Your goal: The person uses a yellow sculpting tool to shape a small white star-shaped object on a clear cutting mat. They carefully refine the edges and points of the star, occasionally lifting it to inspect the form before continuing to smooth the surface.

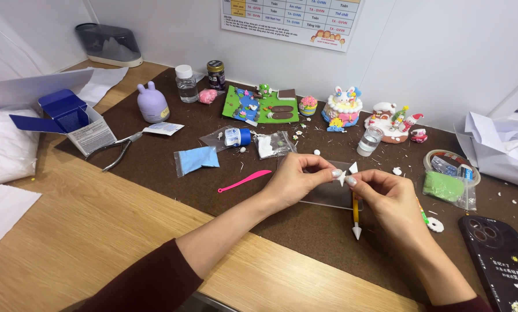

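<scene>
White clay piece, small and thin, is pinched between the fingertips of my left hand and right hand, above a clear sheet on the brown mat, toward the desk's right edge.

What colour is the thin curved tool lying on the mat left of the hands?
The curved tool is bright pink, seen in the head view, on the brown mat.

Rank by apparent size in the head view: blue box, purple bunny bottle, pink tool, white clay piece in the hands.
1. blue box, largest.
2. and 3. purple bunny bottle and pink tool: unsure; the bottle is bulkier, the tool longer but thin.
4. white clay piece, smallest, pinched between left hand and right hand.
</scene>
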